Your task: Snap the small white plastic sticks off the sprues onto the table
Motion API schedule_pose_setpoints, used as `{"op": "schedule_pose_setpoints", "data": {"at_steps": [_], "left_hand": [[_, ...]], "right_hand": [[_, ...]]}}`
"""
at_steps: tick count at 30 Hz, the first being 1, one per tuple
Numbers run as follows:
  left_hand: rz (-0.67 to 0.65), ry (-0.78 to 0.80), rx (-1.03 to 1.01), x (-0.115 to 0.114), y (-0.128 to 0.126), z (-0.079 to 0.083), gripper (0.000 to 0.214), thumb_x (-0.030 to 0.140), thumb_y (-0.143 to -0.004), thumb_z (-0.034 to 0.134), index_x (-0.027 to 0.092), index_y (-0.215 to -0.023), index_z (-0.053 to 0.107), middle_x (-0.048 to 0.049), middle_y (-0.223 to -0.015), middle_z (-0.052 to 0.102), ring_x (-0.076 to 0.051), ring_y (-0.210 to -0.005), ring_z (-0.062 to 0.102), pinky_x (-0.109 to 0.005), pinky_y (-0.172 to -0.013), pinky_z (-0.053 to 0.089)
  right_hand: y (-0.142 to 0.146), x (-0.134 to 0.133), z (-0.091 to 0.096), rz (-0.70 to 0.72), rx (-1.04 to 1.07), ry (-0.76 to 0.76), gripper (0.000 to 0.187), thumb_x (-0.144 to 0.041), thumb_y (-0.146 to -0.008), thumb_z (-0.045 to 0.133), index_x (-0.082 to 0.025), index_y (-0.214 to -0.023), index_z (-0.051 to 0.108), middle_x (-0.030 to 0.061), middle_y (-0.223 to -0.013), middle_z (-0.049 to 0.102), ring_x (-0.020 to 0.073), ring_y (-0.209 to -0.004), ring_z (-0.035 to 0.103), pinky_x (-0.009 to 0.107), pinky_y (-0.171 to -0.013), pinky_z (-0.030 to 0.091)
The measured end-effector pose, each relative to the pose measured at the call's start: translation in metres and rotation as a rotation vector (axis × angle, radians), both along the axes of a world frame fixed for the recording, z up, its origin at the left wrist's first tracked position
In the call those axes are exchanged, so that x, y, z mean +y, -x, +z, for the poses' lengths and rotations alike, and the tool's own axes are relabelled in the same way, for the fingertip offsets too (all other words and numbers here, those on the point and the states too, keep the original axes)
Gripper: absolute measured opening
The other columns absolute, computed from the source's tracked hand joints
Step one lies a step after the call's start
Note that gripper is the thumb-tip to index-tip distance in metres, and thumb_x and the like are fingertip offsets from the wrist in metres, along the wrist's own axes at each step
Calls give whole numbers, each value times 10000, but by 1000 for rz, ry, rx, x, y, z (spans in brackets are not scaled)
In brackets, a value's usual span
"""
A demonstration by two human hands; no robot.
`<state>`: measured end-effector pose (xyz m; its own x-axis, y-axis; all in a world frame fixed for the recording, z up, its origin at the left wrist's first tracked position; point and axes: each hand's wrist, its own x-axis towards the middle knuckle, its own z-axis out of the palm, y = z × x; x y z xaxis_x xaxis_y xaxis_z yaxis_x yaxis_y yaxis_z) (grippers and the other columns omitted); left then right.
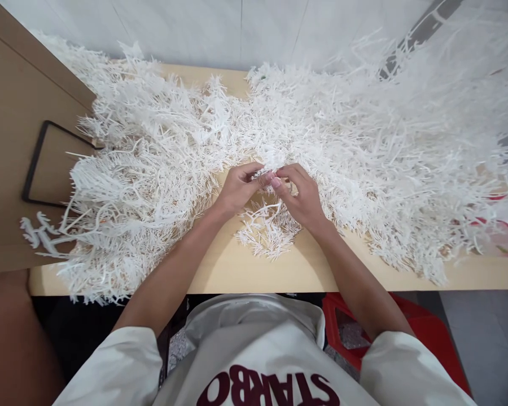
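Observation:
My left hand [243,186] and my right hand [298,194] meet over the middle of the table, thumbs and fingertips pinched close together. Between them is a white, branching plastic sprig [271,159], partly hidden by the fingers. Just below the hands lies a small loose cluster of white sprigs [267,231] on the wooden tabletop. Large heaps of the same white, feathery pieces surround my hands, one heap [148,163] on the left and a bigger heap [381,146] on the right.
A brown panel with a black metal handle [36,163] stands at the left. Behind the light wooden table [224,273] is a pale tiled wall [211,31]. A red plastic stool [427,332] is below the right side. A clear bag with red marks [502,225] lies at the right edge.

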<state>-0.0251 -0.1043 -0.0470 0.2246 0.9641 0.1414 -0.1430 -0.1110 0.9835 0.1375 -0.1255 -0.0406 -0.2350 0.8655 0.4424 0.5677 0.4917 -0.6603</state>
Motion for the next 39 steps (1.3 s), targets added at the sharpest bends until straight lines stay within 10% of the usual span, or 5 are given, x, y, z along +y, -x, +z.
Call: {"op": "schedule_pose_setpoints", "data": {"at_steps": [18, 24, 31, 39], "left_hand": [[-128, -51, 122, -2, -5, -10, 451, 564, -753, 635, 176, -598, 464, 38, -579, 385, -92, -578, 351, -244, -563, 298], [52, 83, -126, 9, 3, -12, 367, 512, -800, 618, 176, -669, 552, 30, -611, 486, -69, -545, 423, -220, -516, 331], [-31, 86, -67, 6, 2, -4, 360, 511, -721, 697, 173, -647, 597, 22, -624, 514, -68, -564, 461, -213, -511, 379], [-148, 165, -20, 1, 1, -3, 406, 569, -718, 674, 185, -702, 542, 26, -592, 507, -64, -469, 446, -212, -426, 319]], "right_hand": [[-1, 2, -1, 50, 98, 85, 113, -170, -717, 602, -209, -617, 565, -16, -758, 590, 122, -695, 565, 293, -672, 462], [3, -6, 6, 294, 173, 87, 143, -100, -712, 558, -205, -615, 560, 15, -971, 649, 169, -953, 625, 363, -862, 489], [2, -1, -2, 10, 44, -7, 53, -280, -835, 584, -229, -852, 583, 14, -887, 622, 161, -853, 593, 348, -802, 467], [0, 4, -1, 123, -75, 114, 298, -442, -927, 463, -223, -771, 592, -2, -783, 553, 135, -767, 547, 301, -720, 416]]}}
